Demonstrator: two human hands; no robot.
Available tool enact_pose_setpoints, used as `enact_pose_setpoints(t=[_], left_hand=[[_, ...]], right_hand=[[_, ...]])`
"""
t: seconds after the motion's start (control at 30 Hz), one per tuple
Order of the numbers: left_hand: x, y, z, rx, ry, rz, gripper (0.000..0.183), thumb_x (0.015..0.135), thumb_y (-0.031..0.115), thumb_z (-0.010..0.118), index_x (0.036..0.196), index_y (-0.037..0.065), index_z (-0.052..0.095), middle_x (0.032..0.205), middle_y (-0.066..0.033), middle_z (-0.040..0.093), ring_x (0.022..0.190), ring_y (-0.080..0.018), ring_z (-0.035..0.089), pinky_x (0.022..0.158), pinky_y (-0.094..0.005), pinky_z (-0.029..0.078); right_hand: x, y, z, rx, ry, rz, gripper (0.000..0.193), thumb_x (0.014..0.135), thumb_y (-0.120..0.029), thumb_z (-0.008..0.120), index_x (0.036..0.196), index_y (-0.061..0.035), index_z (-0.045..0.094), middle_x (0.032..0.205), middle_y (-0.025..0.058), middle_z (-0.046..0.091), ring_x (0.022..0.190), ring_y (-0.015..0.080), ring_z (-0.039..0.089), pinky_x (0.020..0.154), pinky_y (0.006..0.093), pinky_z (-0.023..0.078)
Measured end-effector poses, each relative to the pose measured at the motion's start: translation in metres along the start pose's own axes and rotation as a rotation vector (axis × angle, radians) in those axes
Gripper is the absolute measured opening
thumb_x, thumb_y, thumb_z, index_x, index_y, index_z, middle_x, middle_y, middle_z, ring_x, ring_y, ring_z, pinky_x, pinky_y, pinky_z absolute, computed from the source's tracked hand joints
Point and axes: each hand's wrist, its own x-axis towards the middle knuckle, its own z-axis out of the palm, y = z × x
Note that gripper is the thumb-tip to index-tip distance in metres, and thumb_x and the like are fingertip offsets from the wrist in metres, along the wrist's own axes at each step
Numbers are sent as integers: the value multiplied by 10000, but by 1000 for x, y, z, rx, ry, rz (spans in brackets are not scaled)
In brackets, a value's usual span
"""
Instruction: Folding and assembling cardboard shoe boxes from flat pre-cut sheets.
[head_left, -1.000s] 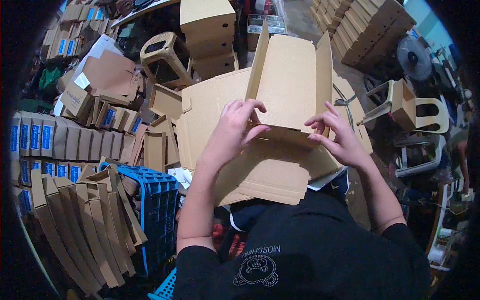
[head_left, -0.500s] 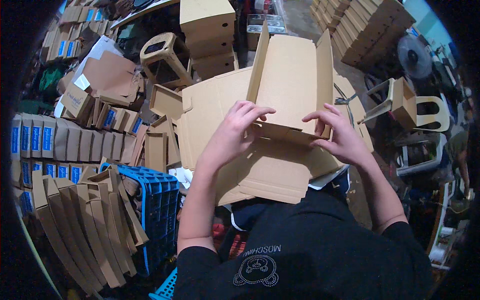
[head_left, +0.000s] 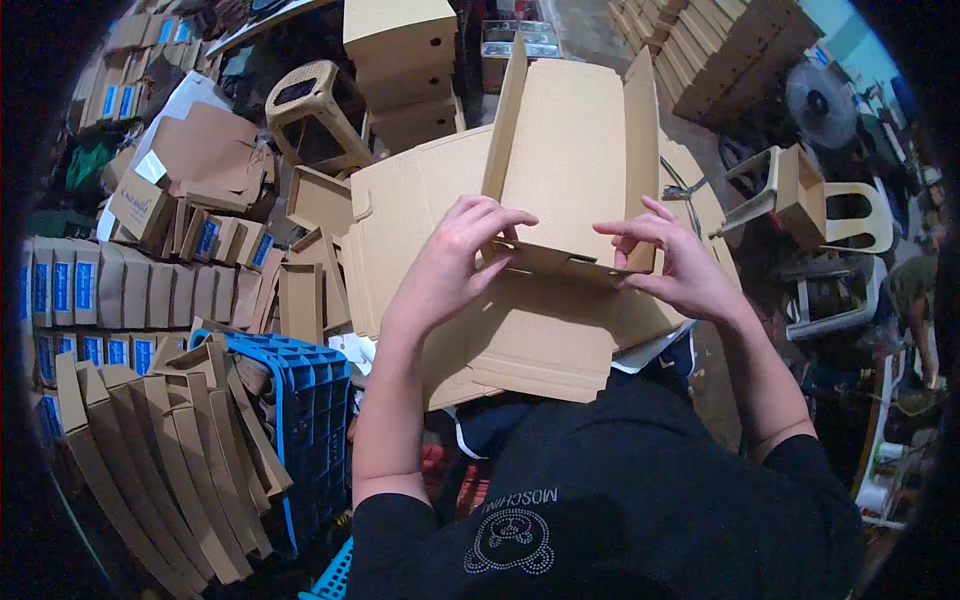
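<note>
Far left: brown cartons with blue labels (head_left: pixel 60 290), stacked in rows. Centre: die-cut cardboard box blank (head_left: pixel 570 170), part-folded over the lap; judged light, stiff along its creases, easily dented. Left hand (head_left: pixel 455 260) pinches the front fold; right hand (head_left: pixel 675 265) pinches the right corner. Grip near creases.

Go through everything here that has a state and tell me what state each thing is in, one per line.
Cardboard box: partly folded, side flaps upright, held up over the lap.
Left hand: fingers curled over the box's near edge.
Right hand: pinching the box's right corner.
Flat blanks: unfolded, lying under the box.
Blue crate: open-topped, folded cardboard leaning against it.
Stool: upright.
Fan: cannot tell if running.
</note>
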Motion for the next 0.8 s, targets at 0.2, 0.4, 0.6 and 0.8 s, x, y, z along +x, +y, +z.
enact_pose_setpoints(t=[0.2, 0.4, 0.6, 0.8], left_hand=[[0, 1, 1, -11, 10, -25, 507, 752, -110, 741, 1218, 86, 703, 1035, -65, 676, 1105, -264, 599, 968, -411, 511], [1, -2, 2, -21, -15, -55, 502, 734, -114, 745, 1193, 86, 709, 1070, -70, 676, 1131, -274, 598, 1013, -411, 509], [0, 8, -2, 46, 2, 41, 519, 704, -105, 772, 1183, 71, 679, 1245, -82, 628, 1206, -301, 588, 1034, -394, 524], [-16, -3, 1, 346, 123, 120, 312, 735, -37, 738, 1019, 36, 630, 1235, -107, 618, 1182, -324, 626, 919, -419, 592]], right_hand=[[-2, -5, -3, -25, -56, 13, 608, 868, -98, 774, 1451, -128, 601, 940, -2, 666, 1028, 159, 671, 1298, 547, 131], [-1, 3, 4, -85, -39, -5, 705, 832, -83, 799, 1493, -158, 565, 943, -18, 626, 1057, 153, 643, 1298, 548, 129], [-2, -2, 10, -209, 35, -107, 831, 736, -19, 837, 1499, -156, 536, 1018, 26, 634, 1139, 223, 618, 1293, 541, 180], [-10, 12, 9, -317, 259, -324, 670, 765, -75, 816, 1396, -210, 636, 1146, 49, 684, 1156, 251, 642, 1233, 556, 327]])
